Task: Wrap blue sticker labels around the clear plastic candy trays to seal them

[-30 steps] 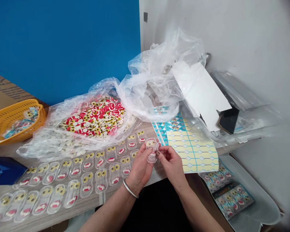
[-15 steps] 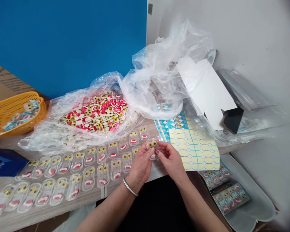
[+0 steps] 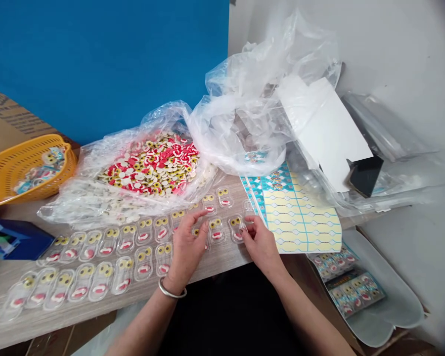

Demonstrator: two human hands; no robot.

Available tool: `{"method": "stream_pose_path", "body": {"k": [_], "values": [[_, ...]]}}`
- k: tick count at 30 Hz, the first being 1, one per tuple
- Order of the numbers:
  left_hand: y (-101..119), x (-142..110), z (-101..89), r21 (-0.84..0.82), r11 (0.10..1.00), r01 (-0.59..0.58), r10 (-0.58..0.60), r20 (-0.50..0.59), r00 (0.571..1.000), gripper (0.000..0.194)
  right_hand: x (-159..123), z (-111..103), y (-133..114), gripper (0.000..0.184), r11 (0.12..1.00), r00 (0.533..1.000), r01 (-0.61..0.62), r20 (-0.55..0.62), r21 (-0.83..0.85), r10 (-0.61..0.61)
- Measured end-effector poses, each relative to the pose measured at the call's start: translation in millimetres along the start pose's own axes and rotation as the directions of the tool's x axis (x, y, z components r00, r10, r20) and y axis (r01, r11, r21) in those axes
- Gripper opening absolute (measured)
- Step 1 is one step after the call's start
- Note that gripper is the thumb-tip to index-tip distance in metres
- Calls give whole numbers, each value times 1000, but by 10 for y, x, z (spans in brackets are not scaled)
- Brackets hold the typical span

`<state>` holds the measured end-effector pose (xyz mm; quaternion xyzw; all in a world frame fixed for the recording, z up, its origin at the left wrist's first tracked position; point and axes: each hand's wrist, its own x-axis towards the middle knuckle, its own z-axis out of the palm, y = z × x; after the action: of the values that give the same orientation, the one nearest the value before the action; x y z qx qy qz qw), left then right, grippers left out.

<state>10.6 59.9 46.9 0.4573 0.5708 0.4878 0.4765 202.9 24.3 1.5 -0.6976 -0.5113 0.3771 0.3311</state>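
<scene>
The right hand [image 3: 262, 245] is at a clear, rounded plastic tray's [image 3: 237, 229] edge — grip unclear. The left hand [image 3: 186, 247] has its fingers spread open.

The left edge crops 1 orange basket [image 3: 29, 170]; the left hand [image 3: 187, 244] partly hides clear packs [image 3: 196, 232].

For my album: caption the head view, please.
Right hand at a clear case, left hand over rows of cases with eyes and mouths.

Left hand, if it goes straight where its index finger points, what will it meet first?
The left hand would probably meet the clear pack at its index fingertip first; height is unclear, so it might pass above.
</scene>
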Motion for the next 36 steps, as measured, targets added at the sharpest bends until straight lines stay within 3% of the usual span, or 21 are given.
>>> {"method": "stream_pose_path", "body": {"k": [4,8,10,14,18,22,27,33,36], "values": [[-154,-131,44,175,974,-142,108,189,976,26,39,115,-115,24,972,997,61,-32,-225,-70],[-245,-169,140,215,962,-166,85,340,936,28,26,166,-221,14,790,988,109,-20,-604,-152],[-283,-171,176,242,947,-212,104,394,913,28,9,148,-235,18,713,986,114,-10,-692,-167],[-353,-159,204,302,889,-344,188,445,875,31,53,2,-200,23,700,976,112,-54,-706,-210],[-353,-137,220,332,878,-344,177,443,879,30,207,-145,-156,20,662,974,44,-116,-748,-195],[-311,-118,261,314,891,-328,188,402,896,28,323,-130,-154,26,628,980,21,-108,-778,-166],[-277,-89,310,338,864,-372,205,439,875,26,356,-59,-191,21,618,975,1,-135,-786,-174],[-125,-58,437,146,946,-290,225,352,909,29,424,-127,-108,40,764,970,32,-165,-645,-179],[-66,-33,548,131,952,-277,221,333,917,34,433,-209,-75,34,840,952,125,-175,-527,-251]]}}
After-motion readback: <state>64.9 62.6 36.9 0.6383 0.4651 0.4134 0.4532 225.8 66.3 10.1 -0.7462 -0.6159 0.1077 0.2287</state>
